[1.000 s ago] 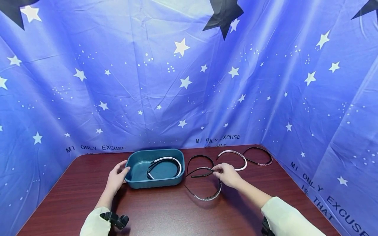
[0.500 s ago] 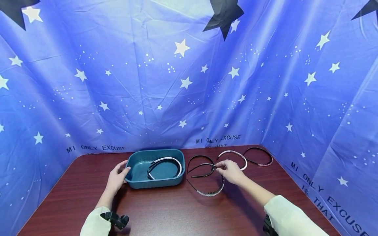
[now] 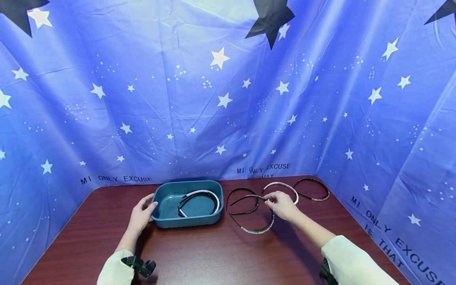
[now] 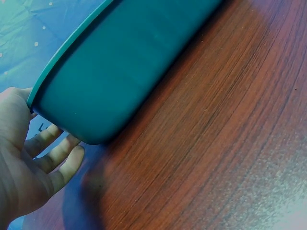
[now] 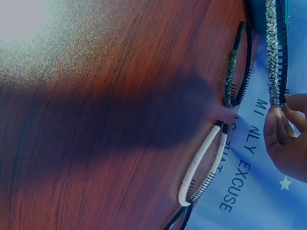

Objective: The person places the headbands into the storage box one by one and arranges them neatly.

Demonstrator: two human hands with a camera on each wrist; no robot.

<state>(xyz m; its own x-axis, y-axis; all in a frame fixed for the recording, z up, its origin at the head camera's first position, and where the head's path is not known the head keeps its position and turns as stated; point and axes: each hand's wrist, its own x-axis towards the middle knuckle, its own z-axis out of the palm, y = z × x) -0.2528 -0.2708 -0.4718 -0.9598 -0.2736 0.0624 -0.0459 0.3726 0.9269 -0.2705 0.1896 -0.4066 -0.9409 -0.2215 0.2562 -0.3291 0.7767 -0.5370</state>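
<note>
My left hand grips the left end of a teal plastic basin, thumb at the rim and fingers along the outer wall. Inside, at its right end, lie a white headband and a black one, overlapping. Between the thumb and fingers of my right hand is a black headband with silver glitter, pinched partway along its curve and held over the table. A black headband with dark glitter lies behind it, right of the basin. Just past my right hand lies a white toothed headband.
At the far right corner lies a black headband with a reddish glitter section. Under everything is a dark red wood-grain table. A blue star-printed curtain closes off the back and sides.
My right hand has shifted a little to the right and away from me, carrying the silver-glitter headband along. The left hand and the basin have stayed in place.
</note>
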